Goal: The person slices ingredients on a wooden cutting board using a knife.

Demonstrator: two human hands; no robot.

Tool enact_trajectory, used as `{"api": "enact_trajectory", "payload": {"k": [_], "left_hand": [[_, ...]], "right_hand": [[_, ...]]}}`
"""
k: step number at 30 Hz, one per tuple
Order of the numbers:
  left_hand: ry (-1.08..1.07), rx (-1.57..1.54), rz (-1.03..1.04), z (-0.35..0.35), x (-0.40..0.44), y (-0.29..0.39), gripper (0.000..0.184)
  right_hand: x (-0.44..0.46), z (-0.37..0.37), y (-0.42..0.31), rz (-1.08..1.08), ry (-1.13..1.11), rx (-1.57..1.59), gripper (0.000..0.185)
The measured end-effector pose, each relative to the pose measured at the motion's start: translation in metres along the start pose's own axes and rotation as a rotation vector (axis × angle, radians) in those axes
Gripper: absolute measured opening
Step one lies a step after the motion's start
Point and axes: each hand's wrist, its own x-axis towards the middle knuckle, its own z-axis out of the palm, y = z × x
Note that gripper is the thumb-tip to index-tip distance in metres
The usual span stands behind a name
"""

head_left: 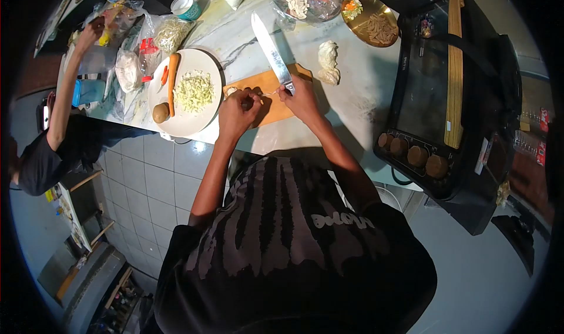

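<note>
My right hand (pixel 302 99) is closed round the handle of a large kitchen knife (pixel 270 49), its broad blade pointing away from me and to the left. Over the left part of the wooden cutting board (pixel 279 108), my left hand (pixel 239 109) has its fingers pinched together; what they hold is too small to make out. A small pale piece (pixel 231 91) shows just beyond those fingers, and a thin pale strand lies between the two hands. Left of the board, a white plate (pixel 197 125) bears chopped pale green vegetable (pixel 195 91), a carrot (pixel 173 84), red chillies (pixel 164 75) and a round brown potato-like item (pixel 160 113).
A crumpled pale bundle (pixel 329 62) lies right of the board. Behind are a metal plate of brown strips (pixel 379 29) and a tray of cut food (pixel 298 4). A black toaster oven (pixel 435 93) stands right. At left, another person's arm (pixel 64 93) reaches over bags.
</note>
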Motion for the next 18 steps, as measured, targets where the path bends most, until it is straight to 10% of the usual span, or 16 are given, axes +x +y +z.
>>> {"api": "enact_trajectory", "payload": {"k": [13, 18], "left_hand": [[0.097, 0.301, 0.528, 0.016, 0.000, -0.005, 0.026], [0.080, 0.249, 0.351, 0.017, 0.002, -0.005, 0.027]], "right_hand": [[0.014, 0.000, -0.002, -0.146, 0.060, -0.273, 0.022], [0.014, -0.005, -0.006, -0.119, 0.027, -0.214, 0.023]]}}
